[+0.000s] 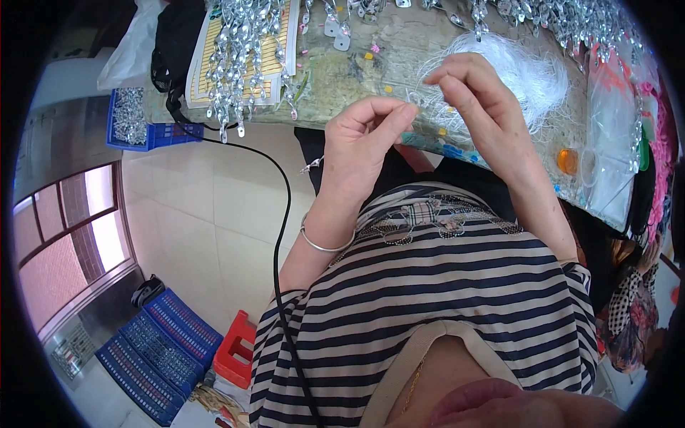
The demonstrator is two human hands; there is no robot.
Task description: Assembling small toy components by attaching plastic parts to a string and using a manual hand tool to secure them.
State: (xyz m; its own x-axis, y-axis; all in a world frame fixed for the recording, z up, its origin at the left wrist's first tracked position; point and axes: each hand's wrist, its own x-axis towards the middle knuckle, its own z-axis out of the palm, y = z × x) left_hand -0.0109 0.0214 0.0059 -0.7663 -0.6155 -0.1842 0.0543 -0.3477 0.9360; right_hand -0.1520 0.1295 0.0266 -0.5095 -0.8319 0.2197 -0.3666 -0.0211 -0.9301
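My left hand [362,135] is closed in a pinch above the table's near edge, thumb against the bent forefinger. A faint pale loop shows by its fingertips; what they grip is too small to make out. A short silver twisted piece [312,165] hangs beside the left wrist. Higher up and to the right, my right hand [489,103] has curled fingers with thumb and forefinger tips close together, and anything between them is too fine to see. Behind it spreads a loose heap of white thread [531,75] on the table [399,53].
Strands of silver twisted pieces [246,64] hang over a yellow-lined board [289,43], with more along the far edge. An orange item [567,161] and plastic bags [610,135] lie right. Blue crates [160,134], a black cable [285,207] and a red stool [234,349] are left.
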